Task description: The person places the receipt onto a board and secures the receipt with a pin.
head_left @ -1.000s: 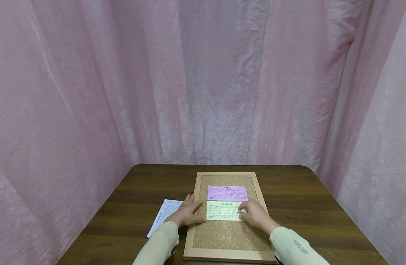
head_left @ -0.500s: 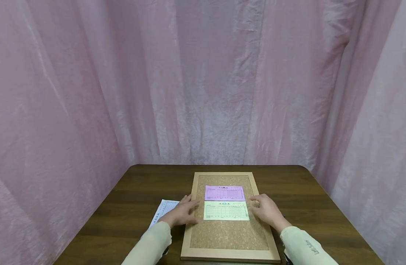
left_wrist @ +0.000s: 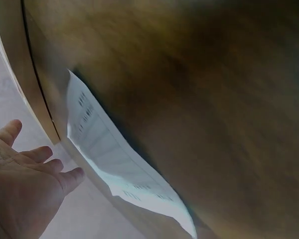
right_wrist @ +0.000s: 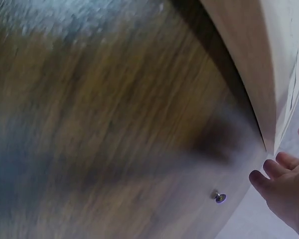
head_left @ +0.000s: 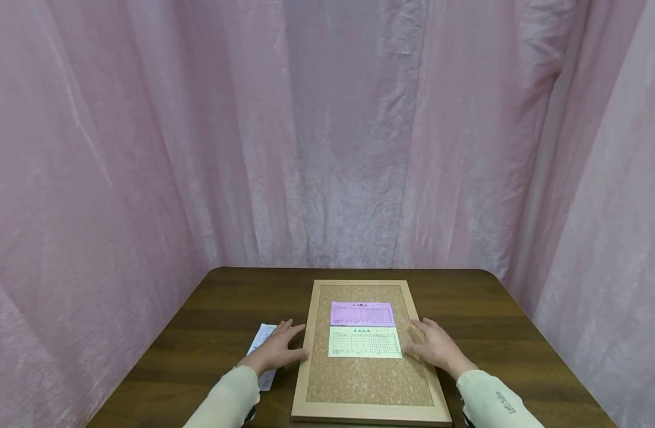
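Note:
A wood-framed cork board [head_left: 370, 383] lies on the table. On its cork a purple printed slip [head_left: 361, 314] sits just above a pale green one [head_left: 364, 343]. My left hand [head_left: 276, 349], fingers spread, is at the board's left edge and holds nothing. Beneath that hand lies a pale printed slip [left_wrist: 109, 149], partly covered in the head view; its edges curl in the left wrist view. My right hand [head_left: 438, 348] is over the board's right side, fingers extended, beside the green slip. Whether either hand touches the frame I cannot tell.
A small purple-headed push pin [right_wrist: 219, 197] rests on the table right of the board, hidden in the head view. The dark wood table [head_left: 493, 333] extends around the board. Pink curtains [head_left: 349, 148] hang behind it.
My right hand has drawn back from the green slip to the board's right side. My left hand has slid left off the board's edge, over the pale slip. Both slips on the cork stay put.

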`<state>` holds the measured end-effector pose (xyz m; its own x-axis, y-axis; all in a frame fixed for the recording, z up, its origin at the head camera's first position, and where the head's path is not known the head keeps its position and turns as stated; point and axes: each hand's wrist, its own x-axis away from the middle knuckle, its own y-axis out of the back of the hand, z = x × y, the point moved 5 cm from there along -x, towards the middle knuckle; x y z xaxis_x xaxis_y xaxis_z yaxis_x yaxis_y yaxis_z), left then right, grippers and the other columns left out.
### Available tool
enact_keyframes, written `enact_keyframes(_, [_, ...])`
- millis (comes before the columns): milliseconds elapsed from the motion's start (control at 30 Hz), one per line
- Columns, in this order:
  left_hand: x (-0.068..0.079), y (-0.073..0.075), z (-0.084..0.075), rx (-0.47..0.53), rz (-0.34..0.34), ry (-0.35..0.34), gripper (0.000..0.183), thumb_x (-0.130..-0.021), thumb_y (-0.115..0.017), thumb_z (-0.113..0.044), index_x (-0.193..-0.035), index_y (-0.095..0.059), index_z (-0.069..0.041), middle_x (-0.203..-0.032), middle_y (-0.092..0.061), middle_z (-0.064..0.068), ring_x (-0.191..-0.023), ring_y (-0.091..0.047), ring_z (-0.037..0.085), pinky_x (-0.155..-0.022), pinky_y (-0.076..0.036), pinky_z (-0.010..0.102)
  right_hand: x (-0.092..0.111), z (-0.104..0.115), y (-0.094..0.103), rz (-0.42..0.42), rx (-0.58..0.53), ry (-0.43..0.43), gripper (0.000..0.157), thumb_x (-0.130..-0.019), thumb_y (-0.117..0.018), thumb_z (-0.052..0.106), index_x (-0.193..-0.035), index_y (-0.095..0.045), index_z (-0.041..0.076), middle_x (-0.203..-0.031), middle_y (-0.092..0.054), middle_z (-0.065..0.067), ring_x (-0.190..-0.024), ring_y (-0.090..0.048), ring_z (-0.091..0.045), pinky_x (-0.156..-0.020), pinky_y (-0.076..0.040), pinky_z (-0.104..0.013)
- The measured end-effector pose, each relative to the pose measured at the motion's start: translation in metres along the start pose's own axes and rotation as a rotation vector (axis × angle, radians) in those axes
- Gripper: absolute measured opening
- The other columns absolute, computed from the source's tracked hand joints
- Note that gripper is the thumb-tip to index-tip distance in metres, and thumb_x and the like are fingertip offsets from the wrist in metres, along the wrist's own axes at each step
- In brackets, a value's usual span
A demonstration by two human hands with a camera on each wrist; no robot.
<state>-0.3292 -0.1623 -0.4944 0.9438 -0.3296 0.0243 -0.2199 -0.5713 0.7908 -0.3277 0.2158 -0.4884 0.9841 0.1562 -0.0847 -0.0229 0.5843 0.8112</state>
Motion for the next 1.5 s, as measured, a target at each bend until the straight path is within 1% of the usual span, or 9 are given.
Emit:
enact_keyframes(167, [0.007, 0.009, 0.009, 0.018, -0.019, -0.022, 0.073, -0.091, -0.071, -0.040, -0.149, -0.044, -0.006, -0.157, -0.021, 0.030, -0.146, -0.011, 0.049, -0.110, -0.017, 0.069, 0.000, -0.003, 0.000, 0.029, 0.019, -0.007, 0.078, -0.086, -0.075, 0.044, -0.145, -0.048, 0.002, -0.148, -0.031, -0.039, -0.133, -0.031, -0.059, -0.101, -0.031, -0.071])
enact_keyframes(400, [0.016, 0.020, 0.024, 0.040, -0.030, 0.002, 0.074, -0.092, -0.069, -0.043, -0.151, -0.041, -0.008, -0.159, -0.019, 0.028, -0.147, -0.009, 0.048, -0.109, -0.016, 0.071, -0.002, -0.010, -0.001, 0.064, 0.060, -0.028, 0.085, -0.082, -0.076, 0.052, -0.147, -0.047, 0.005, -0.149, -0.030, -0.039, -0.133, -0.033, -0.058, -0.100, -0.033, -0.070])
enact_keyframes(633, [0.024, 0.035, 0.037, 0.020, -0.069, 0.026, 0.076, -0.091, -0.071, -0.043, -0.150, -0.042, -0.006, -0.158, -0.021, 0.030, -0.146, -0.009, 0.049, -0.110, -0.015, 0.070, -0.001, -0.012, -0.004, 0.125, 0.061, -0.052, 0.086, -0.082, -0.076, 0.052, -0.146, -0.047, 0.004, -0.148, -0.031, -0.039, -0.131, -0.035, -0.058, -0.100, -0.034, -0.069])
enact_keyframes(800, [0.031, 0.042, 0.047, 0.007, -0.083, 0.055, 0.075, -0.091, -0.071, -0.041, -0.151, -0.041, -0.005, -0.157, -0.021, 0.031, -0.146, -0.010, 0.050, -0.110, -0.014, 0.070, 0.000, -0.011, -0.005, 0.134, 0.077, -0.045, 0.083, -0.083, -0.076, 0.049, -0.145, -0.048, 0.002, -0.144, -0.038, -0.038, -0.131, -0.038, -0.056, -0.101, -0.034, -0.067])
enact_keyframes(933, [0.037, 0.045, 0.057, 0.005, -0.088, 0.085, 0.078, -0.090, -0.072, -0.043, -0.151, -0.040, -0.005, -0.157, -0.022, 0.031, -0.146, -0.010, 0.050, -0.110, -0.014, 0.070, 0.000, -0.010, -0.005, 0.138, 0.092, -0.040, 0.082, -0.083, -0.075, 0.048, -0.145, -0.048, 0.001, -0.142, -0.042, -0.037, -0.131, -0.038, -0.054, -0.102, -0.034, -0.066])
enact_keyframes(1133, [0.044, 0.049, 0.072, 0.017, -0.084, 0.125, 0.082, -0.088, -0.073, -0.045, -0.152, -0.039, -0.006, -0.157, -0.020, 0.032, -0.145, -0.009, 0.051, -0.108, -0.014, 0.072, 0.000, -0.010, -0.005, 0.150, 0.085, -0.056, 0.084, -0.083, -0.075, 0.051, -0.146, -0.047, 0.003, -0.144, -0.040, -0.036, -0.132, -0.038, -0.054, -0.103, -0.033, -0.066])
enact_keyframes(1300, [0.051, 0.053, 0.083, 0.007, -0.082, 0.133, 0.084, -0.087, -0.074, -0.046, -0.151, -0.040, -0.005, -0.156, -0.021, 0.034, -0.144, -0.011, 0.053, -0.107, -0.016, 0.073, 0.000, -0.012, -0.006, 0.155, 0.078, -0.058, 0.084, -0.084, -0.074, 0.052, -0.147, -0.046, 0.004, -0.144, -0.039, -0.036, -0.132, -0.037, -0.054, -0.102, -0.032, -0.067])
enact_keyframes(1367, [0.054, 0.054, 0.087, 0.002, -0.073, 0.142, 0.084, -0.086, -0.075, -0.047, -0.151, -0.040, -0.005, -0.155, -0.021, 0.035, -0.144, -0.011, 0.053, -0.107, -0.016, 0.073, -0.001, -0.013, -0.006, 0.155, 0.076, -0.059, 0.084, -0.084, -0.074, 0.052, -0.147, -0.046, 0.005, -0.145, -0.039, -0.036, -0.132, -0.037, -0.055, -0.102, -0.032, -0.068])
enact_keyframes(1500, [0.058, 0.056, 0.092, 0.029, -0.042, 0.178, 0.087, -0.085, -0.075, -0.048, -0.151, -0.039, -0.004, -0.155, -0.018, 0.036, -0.142, -0.012, 0.056, -0.105, -0.016, 0.075, -0.001, -0.015, -0.007, 0.155, 0.084, -0.065, 0.085, -0.083, -0.074, 0.054, -0.148, -0.046, 0.005, -0.145, -0.038, -0.036, -0.132, -0.037, -0.055, -0.102, -0.033, -0.068])
